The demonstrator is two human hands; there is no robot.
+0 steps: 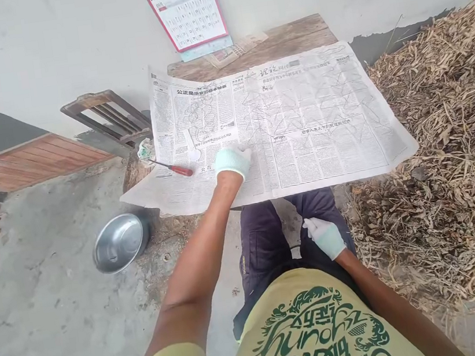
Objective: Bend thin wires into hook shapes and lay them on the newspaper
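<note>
A large sheet of newspaper (318,158) covers most of the wooden table before me. My left hand (233,162), in a white and pale green glove, rests on the paper left of its middle fold. Its fingers are curled in, and what they may hold is hidden. My right hand (324,236), gloved alike, lies by my right thigh below the table edge, fingers bent together; nothing can be made out in them. Left of my left hand lie a red-handled screwdriver (181,169) and a white spoon-shaped piece (192,146). Thin wavy lines cover parts of the newsprint.
A desk calendar (192,17) stands at the back of the wooden table (297,36). A crumpled white-green bundle (145,150) sits at its left edge. There is a wooden chair (107,116), a metal basin (119,243) on the floor, and a dried-plant heap (451,173) at right.
</note>
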